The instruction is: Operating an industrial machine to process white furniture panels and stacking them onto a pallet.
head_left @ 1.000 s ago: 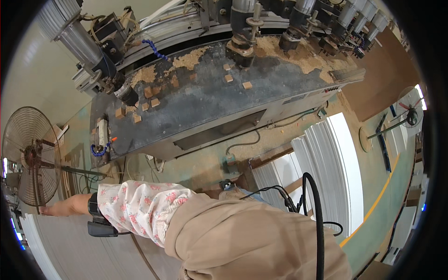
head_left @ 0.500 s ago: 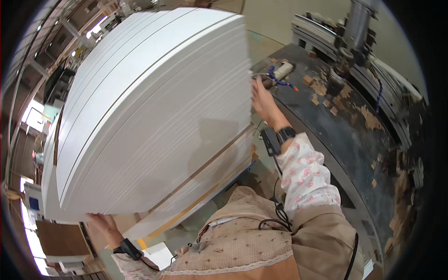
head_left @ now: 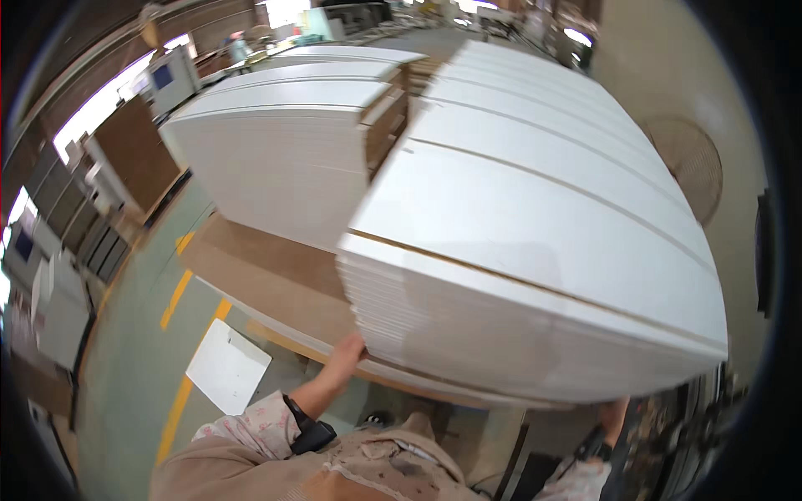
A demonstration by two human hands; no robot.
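A tall stack of white boards (head_left: 535,334) stands right in front of me, its layered edges facing me and its smooth top stretching away. At the stack's lower left corner my left hand (head_left: 344,357) touches the boards, its fingertips tucked out of sight against the edge. Under the right end of the same stack is my right hand (head_left: 615,415), mostly covered by the boards and blurred, with its fingers hidden. Beneath the stack lies a flat brown board (head_left: 267,265), which reaches out to the left.
Another white board stack (head_left: 267,171) stands behind on the left, with a narrow gap beside it. A loose white sheet (head_left: 227,367) lies on the green floor next to yellow marking lines. A round fan (head_left: 687,167) is by the wall at right, with dark machinery (head_left: 677,442) below.
My view has swung round, so the stack now lies right and ahead, and its white top shows more. Both hands remain at its near edge; the right one is now lower and largely hidden.
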